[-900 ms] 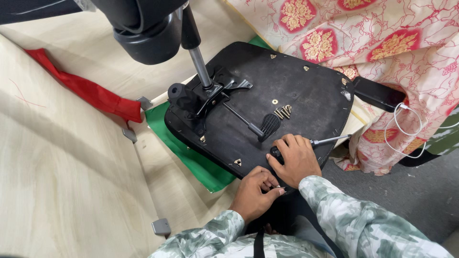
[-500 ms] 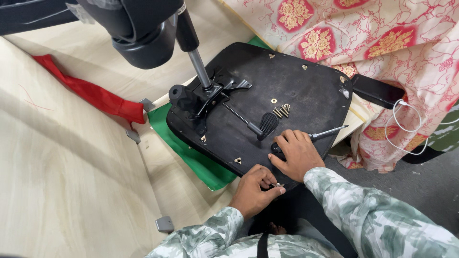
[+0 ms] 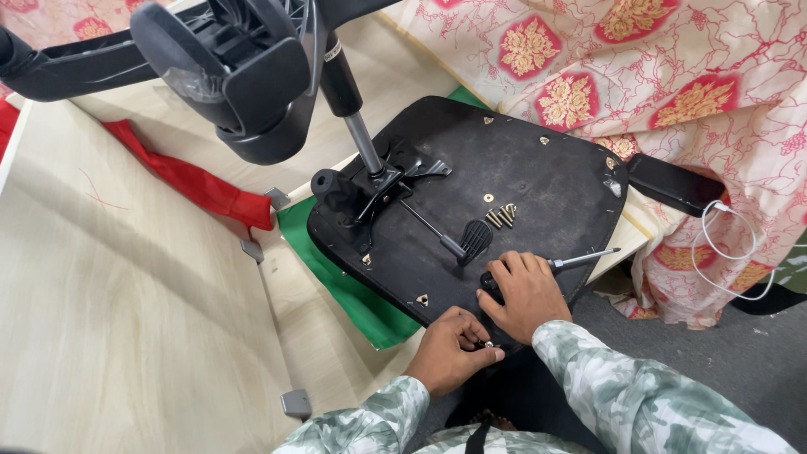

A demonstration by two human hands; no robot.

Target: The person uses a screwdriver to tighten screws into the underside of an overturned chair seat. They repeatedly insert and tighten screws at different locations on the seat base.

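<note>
seat underside (image 3: 521, 176): matte black, dotted with small brass-coloured fittings
screws (image 3: 501, 215): brass-gold, on the seat underside beside the black ribbed lever paddle (image 3: 476, 239)
gas column (image 3: 366, 145): silver rod in a black sleeve, rising from the seat underside
chair base (image 3: 244, 76): dark grey-black, above the seat underside
screwdriver (image 3: 580, 261): silver shaft, black handle
cloth (image 3: 353, 294): green, under the seat underside
strip (image 3: 189, 181): red, left of the seat underside
fabric (image 3: 672, 76): cream with red-and-gold flowers and red vine lines
sleeves (image 3: 622, 395): pale green and white camouflage
boards (image 3: 118, 303): light wood grain
cable (image 3: 723, 252): white
</note>
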